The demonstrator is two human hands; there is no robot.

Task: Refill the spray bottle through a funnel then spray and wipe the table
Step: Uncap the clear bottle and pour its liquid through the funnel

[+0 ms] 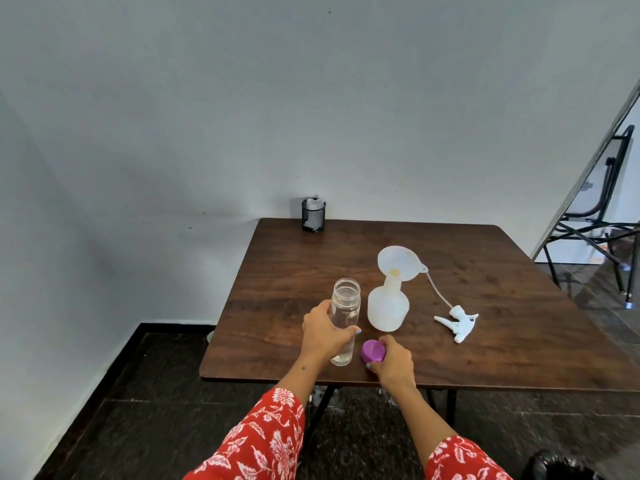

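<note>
Single view only, no second camera to compare. Camera worn on person's head, wide-angle, aimed forward and down. Person stands at near edge of desk point(485, 271), facing wall point(311, 98). Both forearms enter from bottom of frame; left hand point(323, 329) and right hand point(393, 360) sit low-centre, near lens. Desk fills middle right, seen obliquely from above, far edge against wall. Upper half of frame all wall. Floor point(156, 393) visible lower left. Lines bend toward frame edges.
</note>
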